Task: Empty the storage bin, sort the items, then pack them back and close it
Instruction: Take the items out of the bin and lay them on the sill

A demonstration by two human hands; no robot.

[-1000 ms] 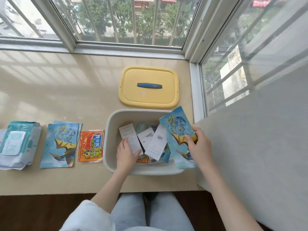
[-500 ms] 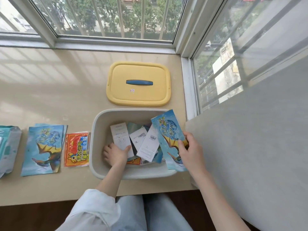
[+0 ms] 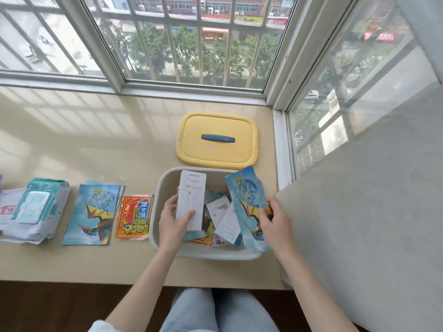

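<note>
Left hand (image 3: 173, 224) has raised white box (image 3: 190, 200) off heap in bin (image 3: 215, 254), grip wrapped round its lower end; right hand (image 3: 275, 219) pinches blue packet (image 3: 249, 195) over right rim. Bin on worktop (image 3: 96, 144), papers left inside: emptying unfinished, lid (image 3: 217, 140) off behind

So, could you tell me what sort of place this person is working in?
Most likely a bay-window ledge in an upstairs home. Barred windows meet at a corner above street trees, the stone-like sill serves as a worktop, and a household storage bin sits on it.
</note>
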